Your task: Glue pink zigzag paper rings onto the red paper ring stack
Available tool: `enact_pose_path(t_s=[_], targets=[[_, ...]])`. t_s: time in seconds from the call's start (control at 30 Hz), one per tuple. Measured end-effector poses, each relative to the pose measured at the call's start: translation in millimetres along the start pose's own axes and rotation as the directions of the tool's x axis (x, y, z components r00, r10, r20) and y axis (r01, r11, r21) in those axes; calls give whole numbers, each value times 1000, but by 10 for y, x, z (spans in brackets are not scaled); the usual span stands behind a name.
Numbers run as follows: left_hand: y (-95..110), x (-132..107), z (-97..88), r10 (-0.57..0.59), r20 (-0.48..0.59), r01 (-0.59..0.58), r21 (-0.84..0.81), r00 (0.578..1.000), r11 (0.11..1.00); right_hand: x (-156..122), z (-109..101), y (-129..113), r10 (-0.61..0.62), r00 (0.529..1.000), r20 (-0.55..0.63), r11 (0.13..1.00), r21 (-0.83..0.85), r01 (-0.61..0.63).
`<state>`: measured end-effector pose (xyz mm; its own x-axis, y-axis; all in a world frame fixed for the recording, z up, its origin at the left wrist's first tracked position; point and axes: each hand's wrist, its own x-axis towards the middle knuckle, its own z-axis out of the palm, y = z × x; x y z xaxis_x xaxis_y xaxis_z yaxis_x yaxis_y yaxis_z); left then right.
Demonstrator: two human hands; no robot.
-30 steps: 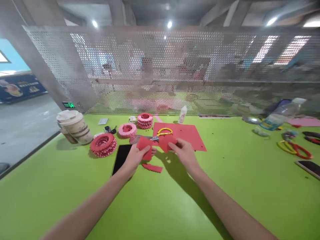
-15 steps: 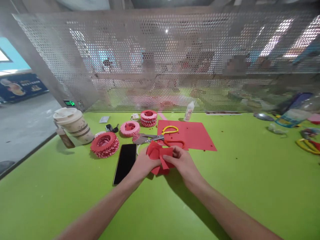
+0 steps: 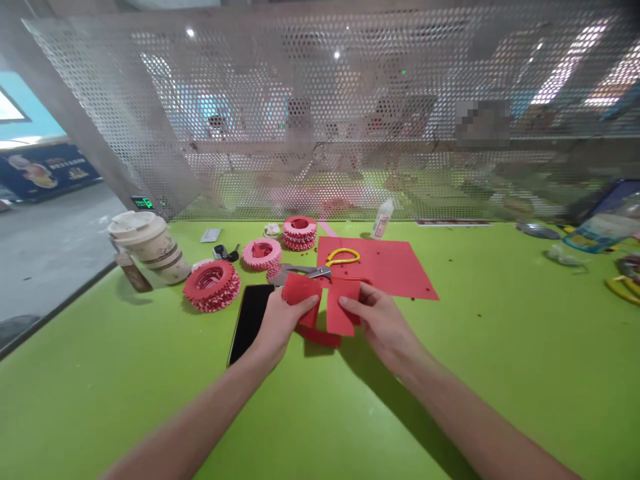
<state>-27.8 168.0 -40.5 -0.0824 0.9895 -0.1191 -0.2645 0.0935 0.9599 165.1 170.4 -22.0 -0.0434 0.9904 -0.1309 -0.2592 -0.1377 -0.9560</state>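
Red paper pieces are held in both hands above the green table (image 3: 200,407). My left hand (image 3: 280,319) pinches one red paper piece (image 3: 303,292), thumb on top. Another red paper piece (image 3: 341,313) is gripped between the thumb and fingers of my right hand (image 3: 379,316). A narrow gap parts the two pieces, and more red paper (image 3: 320,337) shows just beneath. Just beyond the hands lie scissors (image 3: 320,272) with one yellow and one red handle, the red one partly covered. They rest partly on a large red sheet (image 3: 385,263).
Zigzag-edged red and pink paper rings (image 3: 213,283) stand on the left, by a black phone (image 3: 250,320), keys (image 3: 226,252) and a paper cup (image 3: 150,247). A white glue bottle (image 3: 383,219) stands behind the sheet. A perforated metal screen (image 3: 320,120) closes the back.
The bunched red paper has come apart into separate pieces, one in each hand. My hands have moved slightly away from each other. The camera view has shifted a little.
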Motion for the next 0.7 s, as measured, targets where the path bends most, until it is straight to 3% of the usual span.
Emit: enact_pose_path(t_s=[0.1, 0.27, 0.4, 0.5, 0.53, 0.57, 0.63, 0.7], targets=[[13, -29, 53, 15, 40, -16, 5, 999, 1000, -64, 104, 130, 19, 1000, -2, 1000, -11, -19], [63, -107, 129, -35, 144, 33, 14, 989, 999, -69, 100, 205, 14, 1000, -21, 996, -85, -16], [36, -96, 109, -107, 98, 112, -45, 989, 993, 5, -17, 57, -40, 996, -74, 994, -103, 32], [-10, -45, 63, -87, 16, 88, -95, 996, 992, 99, -182, -189, -173, 961, -217, 985, -35, 169], [-22, -29, 50, -73, -9, 72, -107, 997, 992, 123, -226, -264, -243, 922, -302, 962, 46, 268], [-30, -15, 40, -59, -31, 55, -119, 998, 991, 137, -253, -319, -269, 912, -311, 943, 109, 315], [-35, -1, 36, -31, -58, 22, -146, 998, 989, 120, -238, -337, -221, 945, -243, 952, 156, 263], [-29, -3, 52, -8, -67, -4, -178, 998, 984, 51, -137, -229, -53, 996, -77, 996, 71, 59]])
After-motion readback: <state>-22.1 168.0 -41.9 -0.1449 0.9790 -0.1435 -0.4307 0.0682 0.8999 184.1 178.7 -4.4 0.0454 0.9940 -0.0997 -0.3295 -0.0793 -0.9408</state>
